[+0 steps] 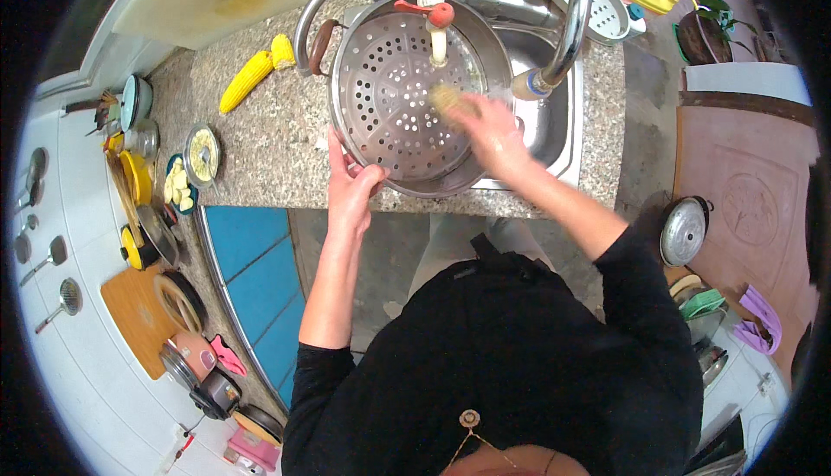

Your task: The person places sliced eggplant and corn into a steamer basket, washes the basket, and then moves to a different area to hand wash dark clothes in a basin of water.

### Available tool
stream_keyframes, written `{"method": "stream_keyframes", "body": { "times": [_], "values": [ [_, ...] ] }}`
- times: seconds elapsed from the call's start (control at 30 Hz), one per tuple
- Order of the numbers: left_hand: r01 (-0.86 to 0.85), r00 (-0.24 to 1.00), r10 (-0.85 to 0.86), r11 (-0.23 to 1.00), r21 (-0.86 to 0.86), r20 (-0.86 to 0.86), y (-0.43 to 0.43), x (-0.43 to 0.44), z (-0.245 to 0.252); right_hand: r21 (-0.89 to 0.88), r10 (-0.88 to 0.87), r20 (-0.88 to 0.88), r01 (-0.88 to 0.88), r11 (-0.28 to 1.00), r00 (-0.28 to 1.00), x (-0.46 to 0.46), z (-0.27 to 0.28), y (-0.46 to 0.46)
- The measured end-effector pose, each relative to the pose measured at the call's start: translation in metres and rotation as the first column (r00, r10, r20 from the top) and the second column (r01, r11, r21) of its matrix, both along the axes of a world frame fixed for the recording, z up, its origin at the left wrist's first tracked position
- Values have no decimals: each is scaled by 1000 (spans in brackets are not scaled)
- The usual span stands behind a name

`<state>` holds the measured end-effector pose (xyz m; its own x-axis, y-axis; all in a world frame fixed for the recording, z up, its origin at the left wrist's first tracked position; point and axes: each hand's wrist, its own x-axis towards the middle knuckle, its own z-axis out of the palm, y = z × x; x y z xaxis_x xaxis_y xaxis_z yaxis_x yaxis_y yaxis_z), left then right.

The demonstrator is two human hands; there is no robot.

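Note:
A large metal steamer pot with a perforated base [415,106] rests over the counter's edge and the left part of the sink, under a white tap with a red lever [436,28]. My left hand [354,180] grips the pot's near left rim, thumb on top. My right hand [490,129] is blurred over the perforated metal, closed on a yellowish-brown scrubber [451,105]. A curved metal handle [308,21] and a brown-gripped handle [321,47] show at the pot's left.
Corn [247,81] lies on the granite counter [272,151] to the left, near a glass bowl of chopped food [202,155] and a dish of pale pieces [178,184]. A chrome faucet [574,28] arches over the steel sink [545,132] at right.

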<state>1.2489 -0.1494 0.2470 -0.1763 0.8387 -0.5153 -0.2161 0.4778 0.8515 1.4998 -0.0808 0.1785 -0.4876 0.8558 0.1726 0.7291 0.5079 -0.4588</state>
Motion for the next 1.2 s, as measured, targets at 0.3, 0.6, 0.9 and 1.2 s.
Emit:
{"method": "stream_keyframes", "body": {
  "times": [0.3,0.6,0.9,1.2],
  "values": [
    [15,993,4,988,-154,121,-10,8,-7,201,284,-107,-259,945,953,-77,-2,26],
    [-50,985,76,986,-161,158,-25,16,-11,-142,-197,263,240,960,945,13,-32,46],
    [41,970,-9,991,-130,243,-29,12,-16,-52,-215,62,218,975,975,-10,-33,76],
    [-100,963,132,984,-146,236,-25,11,-23,-161,488,-231,-528,834,842,-42,-1,-11]
  ]
}}
